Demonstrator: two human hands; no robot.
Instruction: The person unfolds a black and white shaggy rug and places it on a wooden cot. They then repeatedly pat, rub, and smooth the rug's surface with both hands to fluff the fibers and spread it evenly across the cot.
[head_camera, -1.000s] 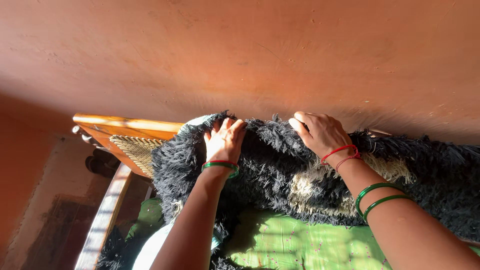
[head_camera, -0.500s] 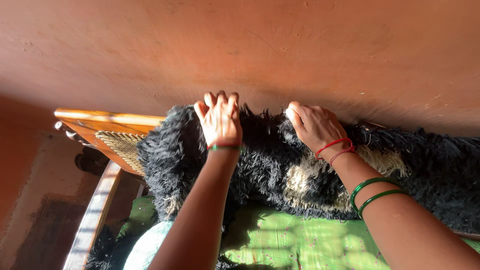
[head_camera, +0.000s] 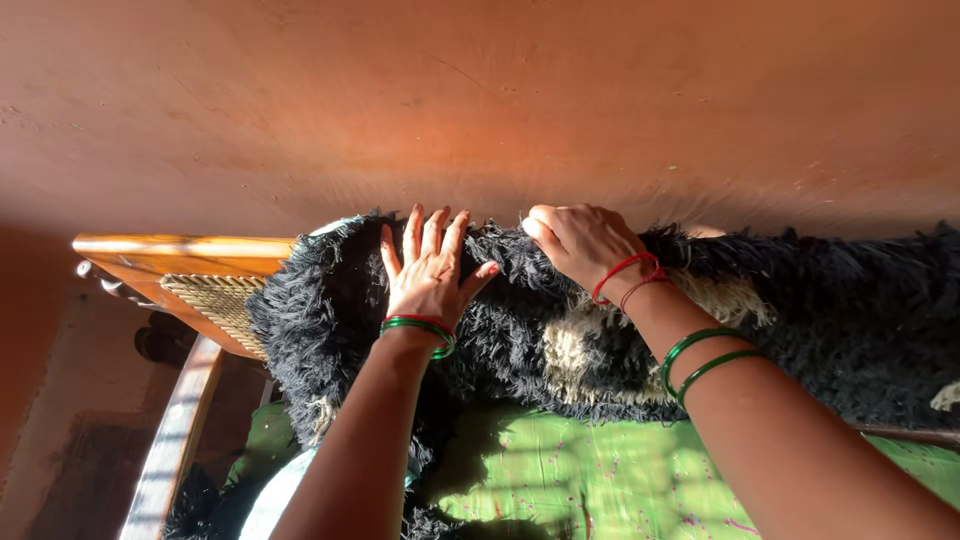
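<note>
Head view: left hand (head_camera: 428, 275) lies flat, grip wide, on shaggy black-and-cream wool rug (head_camera: 600, 330); just right, right hand (head_camera: 577, 243) pinches its top edge.

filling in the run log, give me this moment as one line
left hand: flat, fingers spread on shaggy black rug | right hand: curled on rug's top edge at the wall | rug draped over wooden bench | green cloth below

Left hand (head_camera: 428, 272) flat, fingers spread; right hand (head_camera: 578, 242) seemingly curled, both arms outstretched.

No packages, labels, signs or screens show anywhere in view.
</note>
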